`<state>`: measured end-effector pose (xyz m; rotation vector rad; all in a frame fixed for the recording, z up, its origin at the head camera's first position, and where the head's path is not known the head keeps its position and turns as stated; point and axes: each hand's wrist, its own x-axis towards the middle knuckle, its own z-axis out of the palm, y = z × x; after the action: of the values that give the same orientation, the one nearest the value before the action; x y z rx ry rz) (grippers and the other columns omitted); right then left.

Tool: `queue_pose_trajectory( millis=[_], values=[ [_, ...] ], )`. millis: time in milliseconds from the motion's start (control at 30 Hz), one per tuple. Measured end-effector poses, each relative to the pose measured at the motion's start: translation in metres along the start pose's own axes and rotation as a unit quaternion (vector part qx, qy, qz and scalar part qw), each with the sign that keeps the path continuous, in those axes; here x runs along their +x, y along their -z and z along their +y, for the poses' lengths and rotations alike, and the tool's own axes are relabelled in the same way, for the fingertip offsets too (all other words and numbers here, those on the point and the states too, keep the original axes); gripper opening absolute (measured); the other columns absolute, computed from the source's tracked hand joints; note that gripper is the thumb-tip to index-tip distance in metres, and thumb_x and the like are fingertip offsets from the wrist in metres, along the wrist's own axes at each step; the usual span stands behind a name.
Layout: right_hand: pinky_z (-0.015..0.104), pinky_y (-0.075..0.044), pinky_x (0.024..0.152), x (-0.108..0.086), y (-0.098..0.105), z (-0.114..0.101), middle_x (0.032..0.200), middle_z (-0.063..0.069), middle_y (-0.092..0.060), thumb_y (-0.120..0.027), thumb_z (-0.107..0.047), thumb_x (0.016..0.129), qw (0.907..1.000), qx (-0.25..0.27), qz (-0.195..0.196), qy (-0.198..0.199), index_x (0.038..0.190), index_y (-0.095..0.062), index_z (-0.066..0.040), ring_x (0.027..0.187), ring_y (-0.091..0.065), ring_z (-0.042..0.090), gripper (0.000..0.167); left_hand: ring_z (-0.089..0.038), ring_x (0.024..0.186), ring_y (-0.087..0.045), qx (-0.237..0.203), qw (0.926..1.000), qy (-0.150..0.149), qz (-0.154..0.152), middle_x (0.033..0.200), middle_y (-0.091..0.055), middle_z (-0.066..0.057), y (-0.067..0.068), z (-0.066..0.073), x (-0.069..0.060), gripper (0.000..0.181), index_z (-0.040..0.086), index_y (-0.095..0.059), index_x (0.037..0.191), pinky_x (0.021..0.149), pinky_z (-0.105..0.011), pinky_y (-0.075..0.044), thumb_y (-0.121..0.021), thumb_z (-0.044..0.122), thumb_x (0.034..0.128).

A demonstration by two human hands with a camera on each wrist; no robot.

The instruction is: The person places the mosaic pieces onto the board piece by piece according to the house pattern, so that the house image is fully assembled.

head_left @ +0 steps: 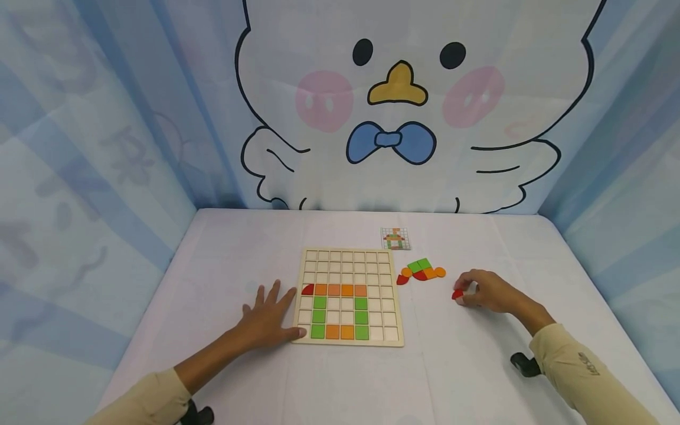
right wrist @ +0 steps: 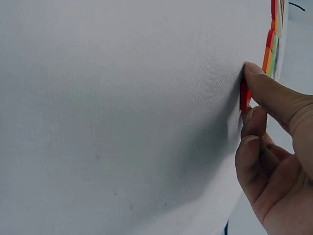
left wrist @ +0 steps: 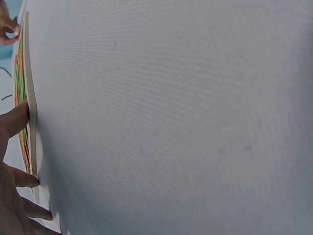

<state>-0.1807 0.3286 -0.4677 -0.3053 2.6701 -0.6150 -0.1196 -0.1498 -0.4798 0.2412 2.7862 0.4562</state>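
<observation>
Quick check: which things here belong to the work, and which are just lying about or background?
Likely the job:
grid board
tiles on it
loose tiles beside it
red piece in the right hand
pattern card

Likely not:
cartoon backdrop
dark object at the right sleeve

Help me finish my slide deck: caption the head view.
The left hand touches the gridded board while the right hand pinches a red piece off to its right.

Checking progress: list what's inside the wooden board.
The wooden board holds one red piece, six orange squares and six green squares; anything beneath them or the left thumb is hidden.
</observation>
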Motion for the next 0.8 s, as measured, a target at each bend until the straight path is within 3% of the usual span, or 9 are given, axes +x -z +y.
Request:
queue_pose_trajectory(
  millis=[133,433,800],
  values=[
    [0.032,-0.048,0.076,-0.0020,-0.0013,-0.0015,0.096,0.001,-0.063,-0.079,-0.020,0.081,1.0000,0.001,0.009,0.002,0.098,-0.068,-0.012,0.090,-0.053,0.018,0.022,-0.059,0.143,-0.013,-0.001,1.0000,-0.001,0.001,0.160,-0.019,-0.025,0.0005,0.0003,-0.0004,0.094,0.016,-0.037,0.151,0.095,-0.083,-0.022,-0.076,0.054,0.0751],
    [0.037,-0.049,0.082,-0.0062,-0.0015,0.0036,0.100,0.002,-0.066,-0.079,-0.022,0.082,0.9997,-0.004,0.022,0.001,0.105,-0.069,-0.010,0.095,-0.055,0.021,0.028,-0.058,0.143,-0.012,-0.001,1.0000,0.000,-0.001,0.161,-0.018,-0.024,0.0004,0.0001,-0.0001,0.094,0.016,-0.037,0.152,0.096,-0.083,-0.021,-0.076,0.054,0.0752],
    [0.024,-0.046,0.070,-0.0101,-0.0027,0.0050,0.094,-0.001,-0.063,-0.077,-0.016,0.084,0.9988,0.007,0.037,0.031,0.097,-0.066,-0.015,0.086,-0.052,0.017,0.017,-0.059,0.143,-0.012,0.000,1.0000,-0.001,-0.001,0.160,-0.018,-0.025,-0.0005,-0.0016,0.0009,0.094,0.015,-0.036,0.152,0.095,-0.083,-0.021,-0.075,0.054,0.0757]
  ],
)
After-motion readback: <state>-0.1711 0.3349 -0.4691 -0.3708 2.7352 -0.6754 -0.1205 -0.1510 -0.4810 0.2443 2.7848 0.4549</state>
